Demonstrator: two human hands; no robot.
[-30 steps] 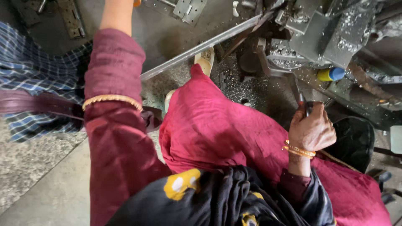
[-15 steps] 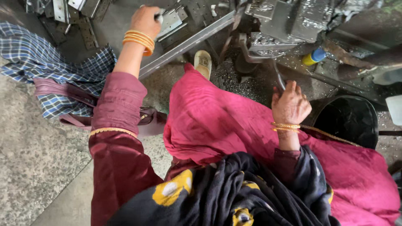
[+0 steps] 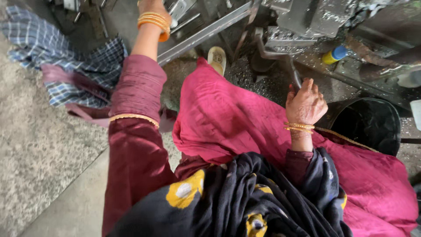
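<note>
1. Reach has lengthened: the left hand (image 3: 153, 6) now lies far up at the frame's top edge among small metal parts (image 3: 182, 8), mostly cut off, so its grip cannot be told.
2. The right hand (image 3: 305, 103) stays closed around the bent metal lever (image 3: 280, 57) of the press machine (image 3: 315, 22), as a second ago.
3. View has shifted; the black bucket (image 3: 368, 123) sits right, the checked cloth (image 3: 52, 57) left.

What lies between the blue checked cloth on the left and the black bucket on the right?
In the head view, between the checked cloth and the black bucket lie the maroon sleeve, the magenta garment over the lap, and the right hand on a metal lever.
</note>
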